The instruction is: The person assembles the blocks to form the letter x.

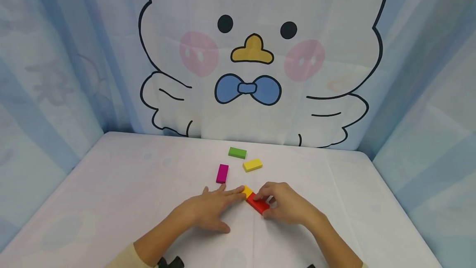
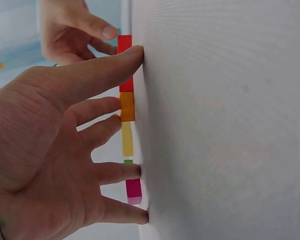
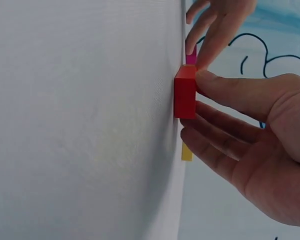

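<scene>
A red block (image 1: 258,205) lies flat on the white table, end to end with an orange-yellow block (image 1: 247,192). My right hand (image 1: 288,202) pinches the red block between thumb and fingers; the right wrist view shows the thumb on one side of this red block (image 3: 185,95). With fingers spread and straight, my left hand (image 1: 208,209) rests on the table. Two of its fingertips touch the orange-yellow block (image 2: 127,106), seen in the left wrist view. A magenta block (image 1: 222,173) lies just beyond the left fingertips.
Farther back on the table (image 1: 111,177) lie a yellow block (image 1: 253,165) and a green block (image 1: 237,152). Behind the table's far edge hangs a curtain (image 1: 256,119) printed with a cartoon bird, and more curtain closes off both sides.
</scene>
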Demonstrator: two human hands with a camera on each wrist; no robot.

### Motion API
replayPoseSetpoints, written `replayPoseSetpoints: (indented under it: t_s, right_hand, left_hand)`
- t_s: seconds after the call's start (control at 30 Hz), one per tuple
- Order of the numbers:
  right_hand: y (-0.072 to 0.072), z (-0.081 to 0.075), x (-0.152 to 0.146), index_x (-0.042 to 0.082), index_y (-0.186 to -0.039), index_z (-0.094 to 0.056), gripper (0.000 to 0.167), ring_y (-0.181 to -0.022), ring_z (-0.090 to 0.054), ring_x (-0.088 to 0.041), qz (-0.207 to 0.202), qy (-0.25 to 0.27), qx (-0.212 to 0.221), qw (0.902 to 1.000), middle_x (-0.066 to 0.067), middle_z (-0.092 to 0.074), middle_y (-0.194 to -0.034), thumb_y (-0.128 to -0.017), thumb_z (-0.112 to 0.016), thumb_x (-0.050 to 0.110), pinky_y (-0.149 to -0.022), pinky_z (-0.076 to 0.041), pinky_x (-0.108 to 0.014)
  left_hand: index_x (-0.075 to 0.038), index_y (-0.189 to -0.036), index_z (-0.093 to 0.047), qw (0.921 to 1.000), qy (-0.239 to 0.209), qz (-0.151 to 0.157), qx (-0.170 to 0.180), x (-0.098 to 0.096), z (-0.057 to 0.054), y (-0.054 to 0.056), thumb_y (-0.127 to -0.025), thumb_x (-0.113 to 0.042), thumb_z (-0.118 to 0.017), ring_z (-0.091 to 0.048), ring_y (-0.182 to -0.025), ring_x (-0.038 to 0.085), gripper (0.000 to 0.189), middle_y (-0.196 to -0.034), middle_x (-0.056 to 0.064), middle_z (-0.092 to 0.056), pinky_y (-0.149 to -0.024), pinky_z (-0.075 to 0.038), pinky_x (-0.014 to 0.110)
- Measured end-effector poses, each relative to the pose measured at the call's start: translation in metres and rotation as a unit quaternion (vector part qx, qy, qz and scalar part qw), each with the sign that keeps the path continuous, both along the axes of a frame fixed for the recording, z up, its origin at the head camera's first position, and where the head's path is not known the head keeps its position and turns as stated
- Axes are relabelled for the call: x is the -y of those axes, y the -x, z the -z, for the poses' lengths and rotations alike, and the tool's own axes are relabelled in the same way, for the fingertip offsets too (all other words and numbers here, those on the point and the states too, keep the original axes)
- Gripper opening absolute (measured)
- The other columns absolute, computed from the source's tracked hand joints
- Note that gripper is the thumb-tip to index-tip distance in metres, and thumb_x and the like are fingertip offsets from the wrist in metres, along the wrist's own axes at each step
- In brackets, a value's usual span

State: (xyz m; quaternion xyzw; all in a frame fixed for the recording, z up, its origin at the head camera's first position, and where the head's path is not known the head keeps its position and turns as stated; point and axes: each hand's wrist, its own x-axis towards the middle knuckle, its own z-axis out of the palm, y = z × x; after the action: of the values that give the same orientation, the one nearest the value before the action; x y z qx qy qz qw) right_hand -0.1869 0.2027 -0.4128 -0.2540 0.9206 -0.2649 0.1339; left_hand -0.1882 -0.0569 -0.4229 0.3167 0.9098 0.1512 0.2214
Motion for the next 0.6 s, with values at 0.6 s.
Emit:
replayPoseSetpoints:
  t_s: [0.6]
  right_hand:
    - [0.0036, -0.0012, -0.0073, 0.016, -0.130, -0.074, 0.038, -0.128, -0.062, -0.025, -0.027, -0.010, -0.028, 0.9992, 0.000, -0.066, -0.138, -0.094, -0.073, 0.004, -0.101, -0.058, -0.044]
  left_hand:
    - [-0.035, -0.159, -0.043, 0.9998, 0.018, 0.004, -0.007, 0.0029, -0.0081, 0.0008, -0.087, -0.032, -0.085, -0.032, -0.157, 0.035, 0.084, -0.171, -0.015, -0.028, -0.117, -0.033, 0.071]
